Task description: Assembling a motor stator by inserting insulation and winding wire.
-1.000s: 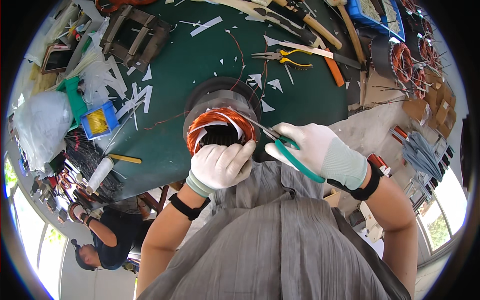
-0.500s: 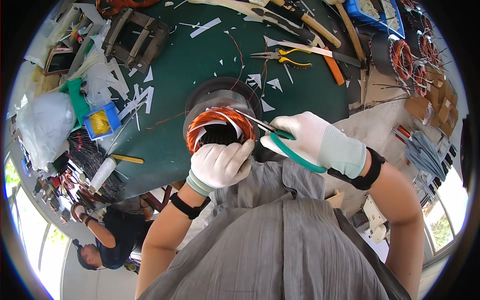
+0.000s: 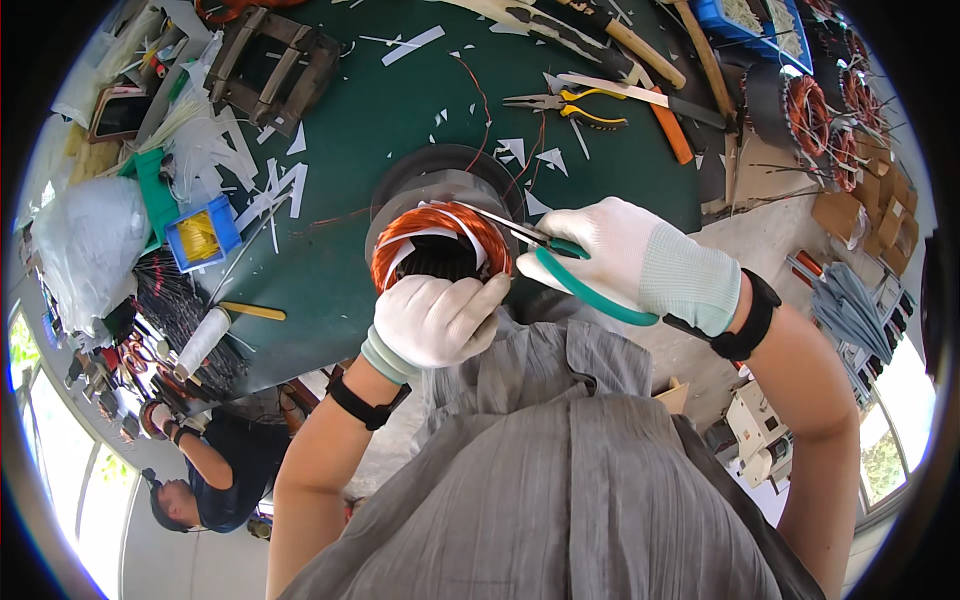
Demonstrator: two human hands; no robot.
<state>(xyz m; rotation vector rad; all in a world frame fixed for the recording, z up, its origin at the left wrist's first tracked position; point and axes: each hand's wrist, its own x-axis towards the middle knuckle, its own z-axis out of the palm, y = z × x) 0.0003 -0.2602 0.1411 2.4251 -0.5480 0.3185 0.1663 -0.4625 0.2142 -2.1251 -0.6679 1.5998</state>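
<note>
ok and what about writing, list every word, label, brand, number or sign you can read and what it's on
None can be read.
Copper winding: no lettering visible.
Green-handled scissors: no lettering visible.
Yellow-handled pliers: too small to tell.
Cardboard boxes at right: too small and blurred to tell.

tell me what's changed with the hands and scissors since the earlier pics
The right hand has moved up the picture, away from the body, carrying the green-handled scissors; their blades now lie flatter across the top of the copper coil. Nothing was let go or newly picked up. The left hand stays at the coil's near edge; the pliers lie untouched.
</note>
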